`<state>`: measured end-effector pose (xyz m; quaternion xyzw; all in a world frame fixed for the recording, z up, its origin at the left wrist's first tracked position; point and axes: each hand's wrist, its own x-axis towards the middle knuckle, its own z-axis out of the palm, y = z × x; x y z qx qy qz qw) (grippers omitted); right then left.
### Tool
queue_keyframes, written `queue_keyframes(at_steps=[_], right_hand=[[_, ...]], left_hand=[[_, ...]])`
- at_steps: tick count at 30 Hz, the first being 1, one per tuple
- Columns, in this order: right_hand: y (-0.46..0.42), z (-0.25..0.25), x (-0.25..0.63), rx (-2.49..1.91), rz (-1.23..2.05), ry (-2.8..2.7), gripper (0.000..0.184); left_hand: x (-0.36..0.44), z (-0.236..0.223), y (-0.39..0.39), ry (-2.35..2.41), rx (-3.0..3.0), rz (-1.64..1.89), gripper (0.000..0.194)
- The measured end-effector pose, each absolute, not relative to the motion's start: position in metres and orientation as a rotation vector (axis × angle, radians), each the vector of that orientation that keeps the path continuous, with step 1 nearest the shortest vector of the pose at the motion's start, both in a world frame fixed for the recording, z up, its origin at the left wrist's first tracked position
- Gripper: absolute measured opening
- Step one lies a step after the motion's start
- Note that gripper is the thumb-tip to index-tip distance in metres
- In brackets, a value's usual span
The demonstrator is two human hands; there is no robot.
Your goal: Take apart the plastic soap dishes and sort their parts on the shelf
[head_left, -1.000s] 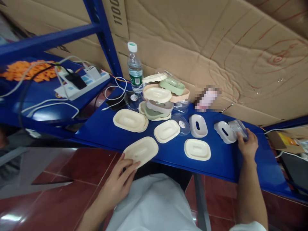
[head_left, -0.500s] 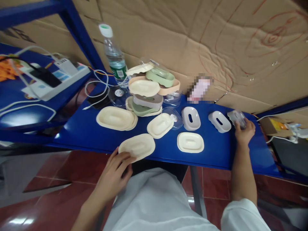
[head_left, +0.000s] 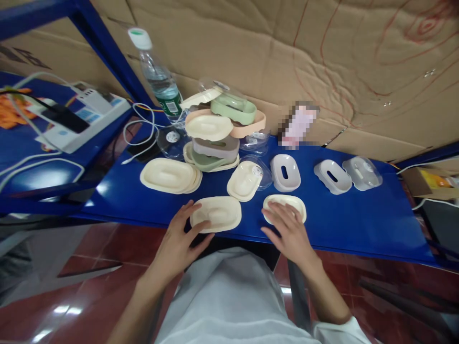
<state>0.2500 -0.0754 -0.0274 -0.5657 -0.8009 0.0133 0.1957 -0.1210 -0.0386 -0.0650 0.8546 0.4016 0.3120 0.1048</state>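
Observation:
My left hand [head_left: 186, 236], fingers spread, rests at the left end of a cream oval tray [head_left: 224, 213] by the table's front edge. Over a smaller cream oval piece [head_left: 299, 204] lies my right hand [head_left: 287, 229], its fingers apart and covering part of it. Behind them, another cream oval piece [head_left: 242, 184] leans on a clear plastic lid [head_left: 264, 174]. A pale grey slotted soap dish [head_left: 286, 173] is behind my right hand. Farther right, a second grey soap dish [head_left: 333, 177] touches a clear-covered one [head_left: 363, 173].
A pile of green, peach, grey and cream dishes [head_left: 217, 153] stands at the back, with a water bottle [head_left: 158, 76] beside it. Stacked cream trays [head_left: 168, 176] lie at left. A white cable [head_left: 139, 126] and power strip [head_left: 93, 124] are farther left. Cardboard [head_left: 233, 57] lines the back.
My right hand has let go of the clear-covered dish at the far right and moved left onto the small cream piece. The cream tray by my left hand has shifted right and turned.

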Motion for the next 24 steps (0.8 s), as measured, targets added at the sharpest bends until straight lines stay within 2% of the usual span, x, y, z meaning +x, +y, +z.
queue_keyframes(at_steps=[2, 5, 10, 17, 24], right_hand=[[-0.087, -0.039, 0.220, -1.529, 0.111, -2.328, 0.048], [-0.094, -0.050, 0.220, -1.556, 0.078, -2.270, 0.046], [-0.096, -0.052, 0.243, -1.606, 0.021, -2.201, 0.051], [-0.097, -0.045, 0.230, -1.588, 0.007, -2.126, 0.052], [-0.031, -0.027, 0.194, -1.705, 0.017, -2.228, 0.050]], left_hand=[[-0.128, -0.066, -0.039, 1.265, 2.522, 0.879, 0.034], [-0.137, -0.068, -0.040, 1.276, 2.545, 0.819, 0.042], [-0.132, -0.072, -0.041, 1.221, 2.570, 0.818, 0.035], [-0.113, -0.076, -0.039, 1.172, 2.571, 0.867, 0.031], [-0.109, -0.075, -0.039, 1.179, 2.556, 0.859, 0.030]])
